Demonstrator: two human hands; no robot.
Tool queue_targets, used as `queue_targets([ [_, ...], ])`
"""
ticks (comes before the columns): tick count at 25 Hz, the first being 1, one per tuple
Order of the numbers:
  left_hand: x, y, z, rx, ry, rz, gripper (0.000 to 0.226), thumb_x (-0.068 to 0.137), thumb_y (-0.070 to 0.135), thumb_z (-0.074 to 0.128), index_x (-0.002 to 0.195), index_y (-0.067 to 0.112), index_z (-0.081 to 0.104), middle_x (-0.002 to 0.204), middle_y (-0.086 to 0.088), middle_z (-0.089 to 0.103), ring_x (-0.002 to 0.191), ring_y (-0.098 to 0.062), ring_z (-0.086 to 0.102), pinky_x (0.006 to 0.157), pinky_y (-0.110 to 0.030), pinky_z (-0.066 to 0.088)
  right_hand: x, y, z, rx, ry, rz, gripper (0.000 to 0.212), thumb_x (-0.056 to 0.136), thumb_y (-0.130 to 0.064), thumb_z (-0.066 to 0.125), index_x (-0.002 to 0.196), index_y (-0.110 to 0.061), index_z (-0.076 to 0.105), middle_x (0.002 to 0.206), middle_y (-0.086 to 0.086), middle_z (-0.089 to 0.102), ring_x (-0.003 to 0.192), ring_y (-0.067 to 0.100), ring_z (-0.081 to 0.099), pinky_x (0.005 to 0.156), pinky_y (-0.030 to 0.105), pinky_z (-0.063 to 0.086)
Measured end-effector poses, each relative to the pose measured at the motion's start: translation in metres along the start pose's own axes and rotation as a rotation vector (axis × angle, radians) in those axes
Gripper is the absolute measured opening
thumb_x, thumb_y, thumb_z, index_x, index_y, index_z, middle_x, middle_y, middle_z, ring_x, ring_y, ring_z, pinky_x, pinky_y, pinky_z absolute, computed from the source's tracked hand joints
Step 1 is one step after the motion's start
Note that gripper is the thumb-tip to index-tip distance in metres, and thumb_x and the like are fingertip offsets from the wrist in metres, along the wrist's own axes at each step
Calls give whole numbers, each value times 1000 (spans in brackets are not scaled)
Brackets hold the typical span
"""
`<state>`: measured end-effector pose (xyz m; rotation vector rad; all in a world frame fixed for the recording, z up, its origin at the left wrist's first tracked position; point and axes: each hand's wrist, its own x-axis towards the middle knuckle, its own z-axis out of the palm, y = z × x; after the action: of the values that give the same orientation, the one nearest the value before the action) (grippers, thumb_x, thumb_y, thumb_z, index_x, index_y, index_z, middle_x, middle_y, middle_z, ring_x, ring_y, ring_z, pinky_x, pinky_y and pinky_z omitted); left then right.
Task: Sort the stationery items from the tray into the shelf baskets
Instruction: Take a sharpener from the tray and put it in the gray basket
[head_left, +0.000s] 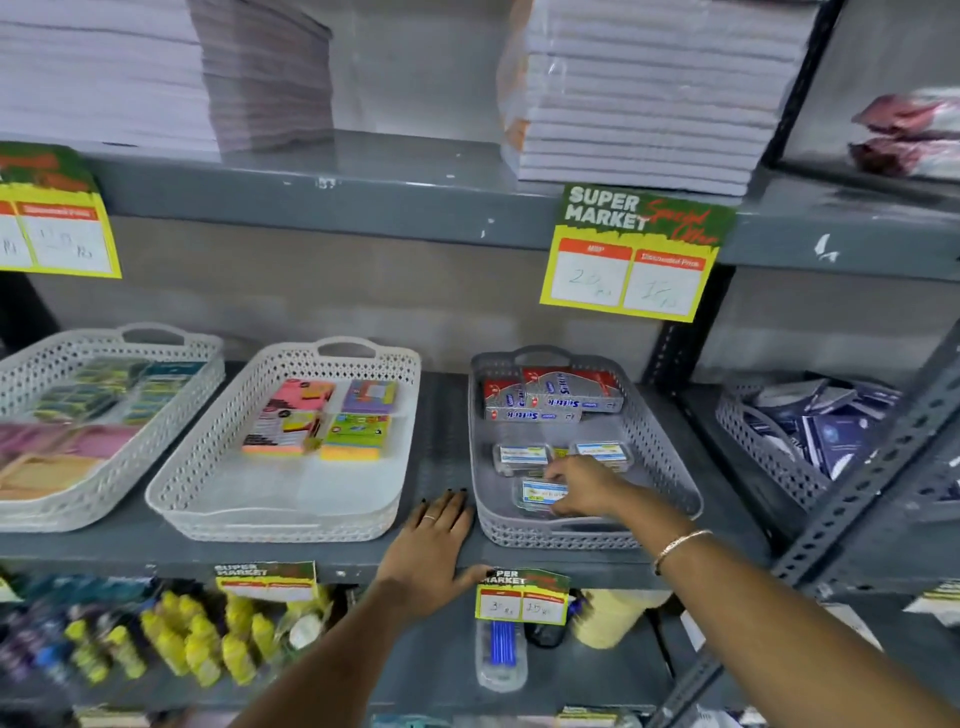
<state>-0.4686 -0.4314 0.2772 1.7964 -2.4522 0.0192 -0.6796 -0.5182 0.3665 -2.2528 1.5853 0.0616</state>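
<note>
A grey perforated basket (670, 457) stands on the shelf at centre right. It holds red and silver boxes (553, 397) at the back and three small clear plastic boxes with labels. My right hand (584, 488) reaches into it and pinches the nearest clear box (537, 493) by its right end. The other two clear boxes (522, 457) (602, 453) lie just behind. My left hand (434, 545) rests flat with straight fingers on the shelf, left of the grey basket. A white basket (208, 467) with colourful sticky note packs (319, 418) stands to the left.
Another white basket (171, 384) with flat packs sits at far left. A grey basket of dark blue packets (810, 431) is on the right bay. Paper stacks fill the upper shelf. Yellow bottles (202, 639) and a pen case (501, 654) lie on the shelf below. Price tags hang from shelf edges.
</note>
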Motion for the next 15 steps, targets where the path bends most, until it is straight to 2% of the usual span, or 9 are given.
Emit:
queue_targets([
  [3, 1, -2, 1, 1, 9, 2, 114, 62, 82, -16, 149, 15, 14, 156, -5, 13, 142, -22, 10, 114, -37, 2, 4, -3, 2, 18, -3, -2, 51, 77, -14, 72, 123, -4, 53, 132, 14, 56, 120, 27, 52, 103, 32, 40],
  [15, 0, 1, -3, 19, -10, 0, 108, 66, 83, -10, 149, 16, 8, 157, -6, 9, 142, -22, 6, 115, -39, 2, -1, -12, 0, 13, -73, -36, 48, 78, -11, 70, 122, -7, 51, 132, 13, 53, 121, 26, 50, 101, 31, 39],
])
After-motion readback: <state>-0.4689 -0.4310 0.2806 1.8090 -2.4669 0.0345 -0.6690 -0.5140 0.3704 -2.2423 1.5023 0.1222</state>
